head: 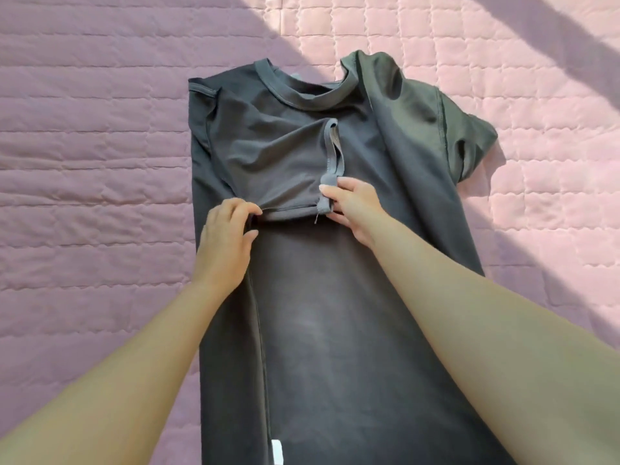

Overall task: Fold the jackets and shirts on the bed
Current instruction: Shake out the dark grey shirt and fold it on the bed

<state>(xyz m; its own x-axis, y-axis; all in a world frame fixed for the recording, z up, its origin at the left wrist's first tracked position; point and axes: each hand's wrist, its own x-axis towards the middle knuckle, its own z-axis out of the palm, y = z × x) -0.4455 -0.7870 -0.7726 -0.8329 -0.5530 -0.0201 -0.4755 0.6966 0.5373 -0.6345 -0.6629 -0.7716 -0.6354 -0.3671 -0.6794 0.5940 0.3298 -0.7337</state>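
Though flat, charcoal shirt (pixel 335 313), sleeve (pixel 278 169) inward.

Pretty hard sunlight is laid over the pink quilt (pixel 536 95) in a wide diagonal band on the right, and the left side is left in flat mauve shade. The lit sleeve of the dark shirt (pixel 335 313) is turned olive, with a crisp shadow dropped to its right. Sunlit patches are nearly washed out. Detail is smeared a bit by compression, and quilt seams are bent near the edges.
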